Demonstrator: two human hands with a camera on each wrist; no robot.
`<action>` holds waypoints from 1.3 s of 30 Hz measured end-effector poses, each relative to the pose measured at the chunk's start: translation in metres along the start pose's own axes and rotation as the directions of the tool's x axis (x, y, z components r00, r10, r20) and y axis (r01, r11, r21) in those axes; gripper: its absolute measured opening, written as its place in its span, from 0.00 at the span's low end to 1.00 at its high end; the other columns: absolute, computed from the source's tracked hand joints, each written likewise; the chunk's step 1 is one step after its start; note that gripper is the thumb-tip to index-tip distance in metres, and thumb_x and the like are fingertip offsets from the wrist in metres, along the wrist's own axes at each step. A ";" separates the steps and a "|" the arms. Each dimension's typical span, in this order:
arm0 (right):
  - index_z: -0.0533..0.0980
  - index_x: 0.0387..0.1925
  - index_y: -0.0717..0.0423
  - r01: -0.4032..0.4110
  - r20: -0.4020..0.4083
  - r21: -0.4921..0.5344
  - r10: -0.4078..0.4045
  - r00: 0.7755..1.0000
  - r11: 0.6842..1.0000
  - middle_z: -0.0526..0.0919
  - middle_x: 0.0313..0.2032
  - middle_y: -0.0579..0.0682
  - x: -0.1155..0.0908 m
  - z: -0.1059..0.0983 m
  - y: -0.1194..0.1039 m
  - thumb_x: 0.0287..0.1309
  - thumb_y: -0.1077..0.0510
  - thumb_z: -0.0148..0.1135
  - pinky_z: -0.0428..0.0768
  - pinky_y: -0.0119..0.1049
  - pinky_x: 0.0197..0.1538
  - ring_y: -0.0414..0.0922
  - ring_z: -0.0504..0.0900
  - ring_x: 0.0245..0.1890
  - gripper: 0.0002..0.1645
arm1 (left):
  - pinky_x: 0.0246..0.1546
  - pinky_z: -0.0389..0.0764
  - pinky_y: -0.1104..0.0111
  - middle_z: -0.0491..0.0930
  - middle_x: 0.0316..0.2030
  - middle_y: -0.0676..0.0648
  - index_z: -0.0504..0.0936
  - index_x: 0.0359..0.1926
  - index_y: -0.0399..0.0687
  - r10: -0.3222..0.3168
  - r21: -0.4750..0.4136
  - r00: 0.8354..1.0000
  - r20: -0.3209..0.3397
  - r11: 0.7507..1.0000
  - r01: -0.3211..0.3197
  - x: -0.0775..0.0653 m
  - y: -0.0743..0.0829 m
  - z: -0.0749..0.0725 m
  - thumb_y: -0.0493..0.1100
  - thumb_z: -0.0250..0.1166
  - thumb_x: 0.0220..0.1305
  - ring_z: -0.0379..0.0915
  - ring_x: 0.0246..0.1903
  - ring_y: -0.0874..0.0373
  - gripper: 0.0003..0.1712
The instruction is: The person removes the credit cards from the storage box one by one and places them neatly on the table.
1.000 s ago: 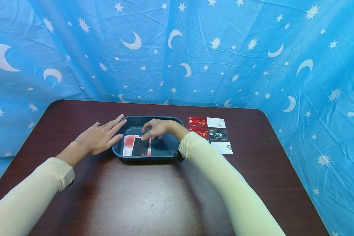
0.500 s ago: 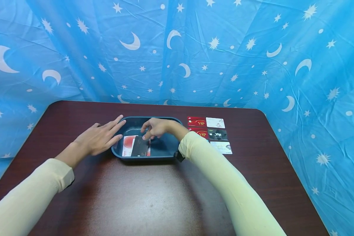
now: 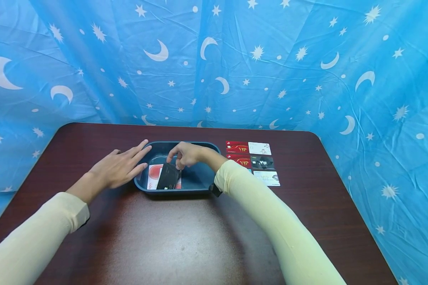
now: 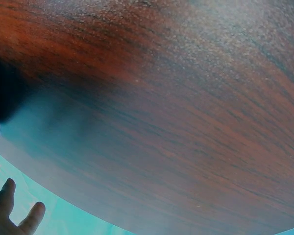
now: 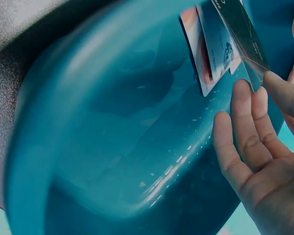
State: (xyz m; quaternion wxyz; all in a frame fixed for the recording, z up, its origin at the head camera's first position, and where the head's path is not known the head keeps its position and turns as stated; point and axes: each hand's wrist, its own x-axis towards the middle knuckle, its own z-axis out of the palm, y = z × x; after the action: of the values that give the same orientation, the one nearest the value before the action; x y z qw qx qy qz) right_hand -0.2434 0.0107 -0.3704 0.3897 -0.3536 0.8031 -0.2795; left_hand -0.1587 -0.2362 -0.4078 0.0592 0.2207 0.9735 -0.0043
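Note:
My left hand (image 3: 119, 169) lies with straight fingers against the left rim of a dark blue plastic tray (image 3: 196, 191). Inside the tray, my right hand (image 3: 190, 154) pinches the upper right corner of a black VIP card (image 3: 167, 177) between thumb and fingers. In the right wrist view the black card (image 5: 244, 41) is tilted up, apart from the cards under it. Beneath it lies a white card with a red disc (image 3: 154, 174), partly covered. The right wrist view also shows a card with a blue-grey face (image 5: 214, 46) in that pile.
Right of the tray, several cards lie in two columns on the dark wooden table (image 3: 171, 233): red VIP cards (image 3: 237, 147), a white card (image 3: 259, 148), a dark Vip card (image 3: 262, 162) and another white card (image 3: 267, 178). A blue curtain (image 3: 214, 63) hangs behind.
My right thumb and fingers have closed on the black card's corner, and the card has turned and tilted up. My left hand has stayed at the tray's rim.

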 end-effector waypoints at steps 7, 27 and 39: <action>0.78 0.55 0.63 0.017 -0.056 -0.011 -0.018 0.998 1.000 0.75 0.21 0.51 0.001 0.005 0.001 0.65 0.75 0.54 0.71 0.29 0.30 0.46 0.74 0.27 0.19 | 0.60 0.66 0.35 0.48 0.77 0.36 0.52 0.78 0.42 0.006 0.007 1.000 -0.006 1.000 -0.006 0.001 0.000 0.000 0.60 0.47 0.75 0.63 0.68 0.39 0.40; 0.72 0.64 0.59 0.052 -0.009 -0.254 -0.056 0.998 0.966 0.77 0.28 0.50 -0.019 0.001 -0.002 0.61 0.75 0.59 0.70 0.29 0.31 0.43 0.74 0.29 0.30 | 0.61 0.64 0.34 0.48 0.77 0.35 0.52 0.78 0.43 -0.001 -0.012 1.000 -0.007 1.000 0.000 -0.001 -0.001 -0.001 0.60 0.47 0.75 0.61 0.69 0.38 0.40; 0.73 0.63 0.59 0.048 -0.078 -0.263 -0.070 0.995 0.964 0.79 0.38 0.53 -0.045 -0.014 0.004 0.59 0.73 0.62 0.79 0.31 0.38 0.46 0.76 0.41 0.29 | 0.61 0.63 0.34 0.48 0.77 0.35 0.52 0.78 0.43 -0.005 -0.019 1.000 0.005 1.000 0.005 -0.001 -0.001 -0.001 0.60 0.47 0.75 0.60 0.69 0.38 0.41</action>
State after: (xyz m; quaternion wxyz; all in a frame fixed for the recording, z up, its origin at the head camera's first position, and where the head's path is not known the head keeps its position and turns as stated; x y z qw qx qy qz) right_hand -0.2363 0.0507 -0.3469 0.2963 -0.4131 0.8380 -0.1981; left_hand -0.1581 -0.2371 -0.4067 0.0638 0.2178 0.9739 0.0042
